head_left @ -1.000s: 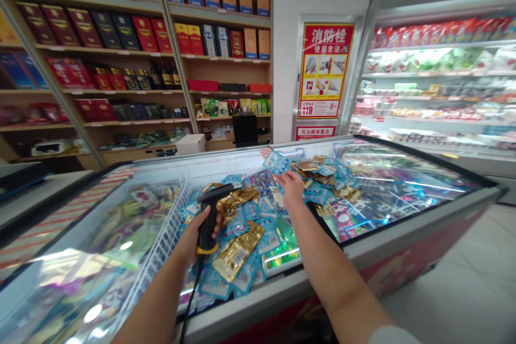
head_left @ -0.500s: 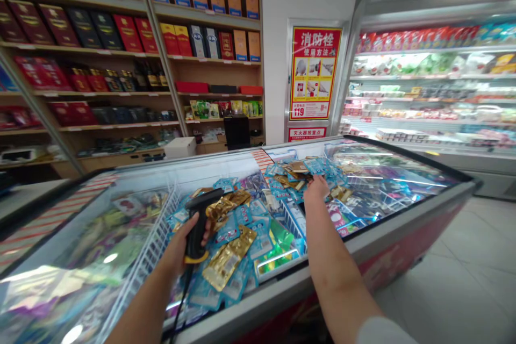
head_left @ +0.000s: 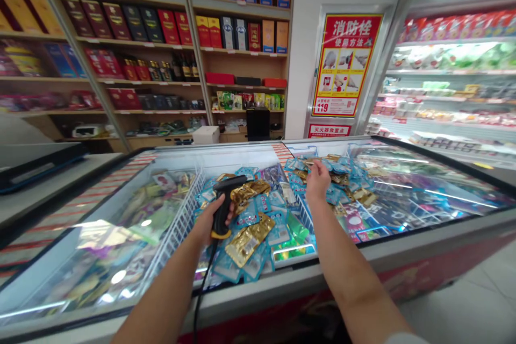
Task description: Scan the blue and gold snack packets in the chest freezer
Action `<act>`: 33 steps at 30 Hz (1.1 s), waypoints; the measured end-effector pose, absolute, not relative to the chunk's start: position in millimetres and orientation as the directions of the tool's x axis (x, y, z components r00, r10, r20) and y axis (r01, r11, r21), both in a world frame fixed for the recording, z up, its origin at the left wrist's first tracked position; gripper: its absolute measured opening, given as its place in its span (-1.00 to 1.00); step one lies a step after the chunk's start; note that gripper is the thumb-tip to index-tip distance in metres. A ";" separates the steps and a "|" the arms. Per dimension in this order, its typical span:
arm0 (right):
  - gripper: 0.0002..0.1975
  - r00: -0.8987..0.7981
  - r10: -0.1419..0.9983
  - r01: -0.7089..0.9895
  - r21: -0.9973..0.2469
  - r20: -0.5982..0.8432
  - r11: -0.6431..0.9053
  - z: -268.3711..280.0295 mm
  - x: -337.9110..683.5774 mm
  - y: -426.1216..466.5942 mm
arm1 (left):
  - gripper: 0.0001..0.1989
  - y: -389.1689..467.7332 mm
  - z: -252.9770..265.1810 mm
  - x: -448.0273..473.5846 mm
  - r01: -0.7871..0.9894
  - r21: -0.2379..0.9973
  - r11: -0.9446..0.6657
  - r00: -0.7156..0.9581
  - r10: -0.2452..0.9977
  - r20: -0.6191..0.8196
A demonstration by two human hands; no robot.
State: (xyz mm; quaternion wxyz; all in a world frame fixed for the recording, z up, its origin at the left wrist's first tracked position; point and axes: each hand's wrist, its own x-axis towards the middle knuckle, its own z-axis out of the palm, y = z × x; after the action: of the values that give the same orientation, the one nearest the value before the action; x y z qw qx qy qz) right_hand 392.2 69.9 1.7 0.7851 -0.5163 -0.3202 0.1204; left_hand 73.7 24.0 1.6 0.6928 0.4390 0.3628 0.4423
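My left hand (head_left: 214, 216) is wrapped round the grip of a black barcode scanner (head_left: 221, 208) with a yellow base, and its cable hangs down over the freezer edge. The scanner is over a spread of blue packets (head_left: 278, 234) and gold foil packets (head_left: 250, 239) on the left. At the right-hand heap of packets (head_left: 355, 172), my right hand (head_left: 318, 180) has its fingers pinched together at the near left side. A brownish packet edge shows by the fingertips, but whether they grip it I cannot make out.
A chest freezer (head_left: 258, 291) with glass panels and white wire baskets (head_left: 177, 234) spans the front. Shelves of boxed bottles (head_left: 139, 21) stand behind, beside a red fire-hydrant sign (head_left: 346, 64). An open chilled display (head_left: 451, 91) is at the right, a counter device (head_left: 40, 164) at the left.
The view has turned left, so everything sits further right in it. My right hand has drawn leftward across the heap to its left side. My left hand still holds the scanner over the packets.
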 end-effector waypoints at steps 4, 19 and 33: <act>-0.73 0.405 0.773 0.298 -0.869 0.489 0.394 -2.5 332.5 65.8 | -0.60 24.2 -0.2 73.7 -0.299 0.925 0.236 0.342 0.931 -0.127; -0.89 0.125 0.953 0.467 -0.864 0.276 0.189 -28.9 281.5 79.6 | -0.57 27.2 -1.7 74.3 -0.292 0.927 0.237 0.361 0.924 -0.123; -0.92 0.130 0.951 0.602 -0.785 0.280 0.149 -23.9 274.9 75.1 | -0.58 25.2 1.0 74.5 -0.292 0.925 0.243 0.341 0.930 -0.136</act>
State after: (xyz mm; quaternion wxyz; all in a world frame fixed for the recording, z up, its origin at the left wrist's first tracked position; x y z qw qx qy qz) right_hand 274.9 75.1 -23.9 0.4260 -0.6194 -0.6268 0.2048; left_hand 74.5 25.2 1.0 0.6962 0.4314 0.3698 0.4388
